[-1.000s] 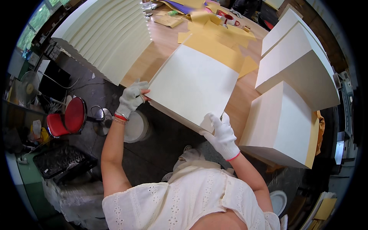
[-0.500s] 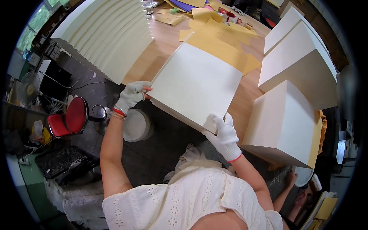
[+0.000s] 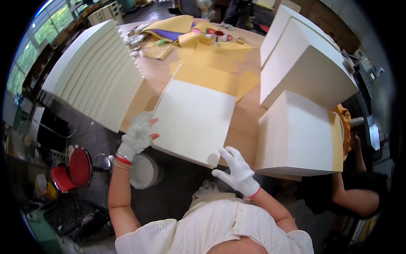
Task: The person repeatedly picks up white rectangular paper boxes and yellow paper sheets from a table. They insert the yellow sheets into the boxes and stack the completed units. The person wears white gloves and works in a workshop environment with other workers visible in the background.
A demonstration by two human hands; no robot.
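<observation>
A pile of large white sheets (image 3: pixel 194 118) lies at the table's near edge. My left hand (image 3: pixel 137 134), in a white knit glove with bare fingertips, is at the pile's left edge. Two of its fingertips stick out apart over the paper, and the other fingers are hard to see. Just off the near right corner, my gloved right hand (image 3: pixel 237 172) is open, thumb and fingers spread, with nothing in it. Yellow-brown paper (image 3: pixel 207 80) lies under and beyond the pile.
Tall stacks of white sheets (image 3: pixel 296 127) stand on the right, and a fanned, stepped stack (image 3: pixel 93 76) on the left. Scraps and red tape rolls lie at the back of the wooden table (image 3: pixel 241 127). A white bucket (image 3: pixel 144 171) and red chair (image 3: pixel 80 167) are below left. A co-worker's arm (image 3: pixel 355 194) shows at right.
My right hand has let go of the pile's near corner and spread its fingers. The pile now shows a much thinner near edge. The view has shifted, and a co-worker's arm has moved up at right.
</observation>
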